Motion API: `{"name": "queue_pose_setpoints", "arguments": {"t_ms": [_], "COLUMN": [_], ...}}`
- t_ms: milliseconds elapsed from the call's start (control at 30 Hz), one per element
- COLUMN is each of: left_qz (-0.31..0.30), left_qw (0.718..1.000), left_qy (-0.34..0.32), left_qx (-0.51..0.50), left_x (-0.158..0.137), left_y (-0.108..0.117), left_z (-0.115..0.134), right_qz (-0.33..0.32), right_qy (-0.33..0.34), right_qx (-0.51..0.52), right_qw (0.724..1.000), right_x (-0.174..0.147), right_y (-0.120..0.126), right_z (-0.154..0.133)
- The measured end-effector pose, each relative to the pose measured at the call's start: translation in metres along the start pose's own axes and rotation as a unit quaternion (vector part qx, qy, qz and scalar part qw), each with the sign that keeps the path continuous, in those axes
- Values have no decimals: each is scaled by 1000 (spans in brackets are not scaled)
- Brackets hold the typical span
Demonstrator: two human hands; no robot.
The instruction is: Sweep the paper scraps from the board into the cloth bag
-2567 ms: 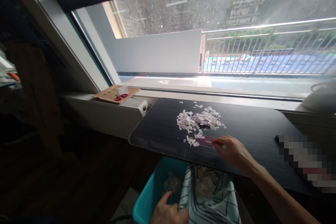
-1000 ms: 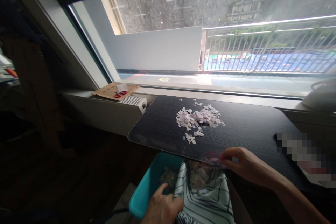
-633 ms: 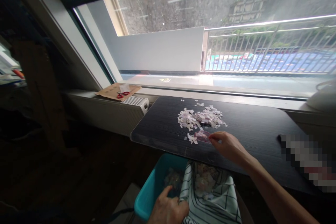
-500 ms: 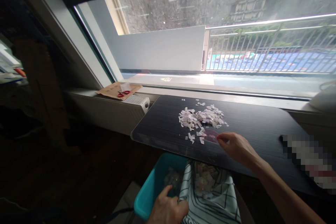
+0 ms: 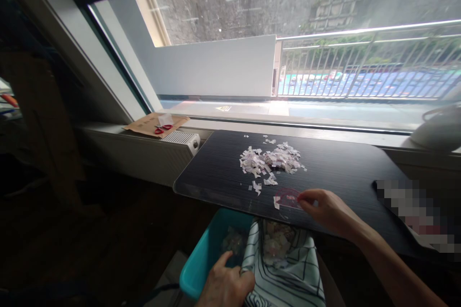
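Here I see the right hand (image 5: 320, 205) pinching the right end of a clear pink card (image 5: 290, 197), long axis left-right, at the table (image 5: 342, 165). A loose scrap (image 5: 276, 203) touches its left end; the paper pile (image 5: 283, 159) lies far and slightly left. Right wrist low, forearm slanting from near right. Left hand (image 5: 227, 282), nearer the teal bin (image 5: 200, 261), grips the cloth (image 5: 288, 288), index finger extended.

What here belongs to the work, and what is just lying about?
Seemingly in use:
- translucent pink card, in the right hand
- white paper scraps
- pale, dark-striped, cloth-lined container
- teal plastic bin

Apparently lying about:
- red-handled scissors
- brown paper envelope
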State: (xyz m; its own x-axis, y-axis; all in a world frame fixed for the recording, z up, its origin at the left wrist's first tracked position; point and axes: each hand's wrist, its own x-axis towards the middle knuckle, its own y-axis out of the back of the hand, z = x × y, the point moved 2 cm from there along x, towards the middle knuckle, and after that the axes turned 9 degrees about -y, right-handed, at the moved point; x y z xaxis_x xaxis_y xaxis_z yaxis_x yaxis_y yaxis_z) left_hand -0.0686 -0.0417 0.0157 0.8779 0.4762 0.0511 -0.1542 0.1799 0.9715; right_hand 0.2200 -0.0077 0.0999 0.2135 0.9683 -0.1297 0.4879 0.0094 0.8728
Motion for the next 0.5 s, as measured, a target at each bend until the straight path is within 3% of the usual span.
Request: {"name": "queue_pose_setpoints", "arguments": {"t_ms": [133,333,500], "left_qz": [5,25,19], "left_qw": [1000,1000,1000], "left_qy": [-1,-10,-8], "left_qx": [-10,-12,-18], "left_x": [-2,-2,-2], "left_y": [-1,0,1], "left_z": [0,-1,-1], "right_qz": [-28,24,-1], "right_qy": [18,-4,2], "right_qx": [23,39,28], "right_qw": [999,999,1000], "right_x": [-1,5,4], "right_y": [-3,-3,-4], "right_z": [3,11,13]}}
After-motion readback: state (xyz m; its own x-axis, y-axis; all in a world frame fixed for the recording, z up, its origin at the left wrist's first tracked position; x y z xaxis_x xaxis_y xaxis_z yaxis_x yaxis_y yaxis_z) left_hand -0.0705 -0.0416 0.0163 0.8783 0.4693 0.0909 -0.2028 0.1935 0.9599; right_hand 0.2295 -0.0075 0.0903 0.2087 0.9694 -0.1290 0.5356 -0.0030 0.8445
